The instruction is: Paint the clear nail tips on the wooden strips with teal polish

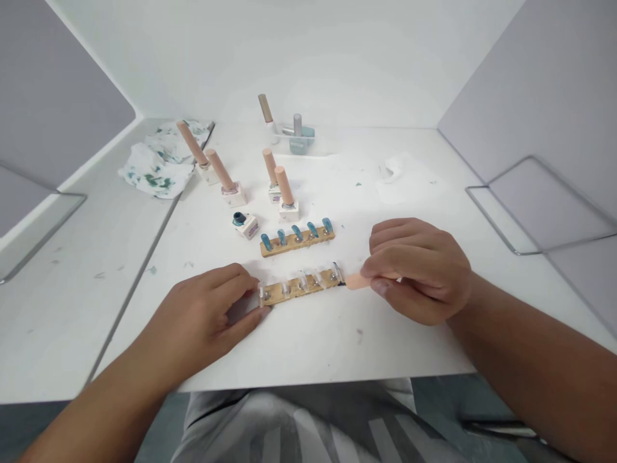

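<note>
My left hand point(207, 315) grips the left end of a wooden nail-tip stand point(311, 292) between thumb and fingers, the stand lying on the table. Several clear nail tips stand along it. Between the fingertips of my right hand point(419, 270) is the peach handle of a nail polish brush point(357, 281). Its dark bristles are at the rightmost tip, which has some dark colour on it. Behind lies a second stand point(296, 243) bearing several teal nail tips point(297, 233). The uncapped polish bottle point(247, 225), with dark teal around its neck, sits to the left of that stand.
Several capped polish bottles point(288, 209) with peach caps stand farther back. A clear tray point(308, 145) with more bottles is near the back wall. Stained tissues point(157, 170) lie at the left. Wire frames point(530, 251) jut from the side panels.
</note>
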Demonstrator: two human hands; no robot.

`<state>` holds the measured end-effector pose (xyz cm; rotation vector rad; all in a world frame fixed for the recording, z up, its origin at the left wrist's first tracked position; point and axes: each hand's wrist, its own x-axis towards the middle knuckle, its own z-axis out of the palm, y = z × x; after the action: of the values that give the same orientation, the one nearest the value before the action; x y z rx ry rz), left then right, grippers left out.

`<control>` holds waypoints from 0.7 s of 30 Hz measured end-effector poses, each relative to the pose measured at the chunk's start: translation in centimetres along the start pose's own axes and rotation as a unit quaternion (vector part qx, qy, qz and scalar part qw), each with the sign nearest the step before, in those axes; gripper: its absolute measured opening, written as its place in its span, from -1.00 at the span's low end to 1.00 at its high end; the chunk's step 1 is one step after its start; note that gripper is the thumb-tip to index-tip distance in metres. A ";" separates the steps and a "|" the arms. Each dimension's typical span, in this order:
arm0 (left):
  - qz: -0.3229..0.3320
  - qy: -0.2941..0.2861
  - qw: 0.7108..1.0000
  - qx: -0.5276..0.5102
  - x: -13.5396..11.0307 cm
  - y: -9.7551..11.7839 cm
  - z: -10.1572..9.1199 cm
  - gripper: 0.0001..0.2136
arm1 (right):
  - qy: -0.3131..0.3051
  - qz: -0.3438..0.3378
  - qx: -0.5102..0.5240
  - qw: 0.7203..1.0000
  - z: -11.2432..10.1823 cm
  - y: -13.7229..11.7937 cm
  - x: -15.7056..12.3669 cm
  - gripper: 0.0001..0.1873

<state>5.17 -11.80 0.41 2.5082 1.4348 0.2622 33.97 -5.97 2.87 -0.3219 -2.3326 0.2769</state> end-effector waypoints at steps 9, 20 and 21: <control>-0.002 0.000 1.000 -0.002 0.0 -0.1 0.0 -0.81 | 0.005 0.019 -0.084 0.996 0.2 0.5 -0.1 -0.85; 0.003 0.002 1.000 0.003 0.0 0.0 0.1 -0.80 | 0.004 0.037 -0.013 0.999 -0.2 0.0 0.1 -0.84; 0.002 0.000 1.000 0.003 0.0 -0.1 0.1 -0.80 | 0.010 0.041 -0.030 0.999 -0.1 0.1 0.1 -0.85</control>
<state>5.15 -11.76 0.32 2.5168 1.4328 0.2587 33.98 -5.88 3.00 -0.4484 -2.3139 0.2416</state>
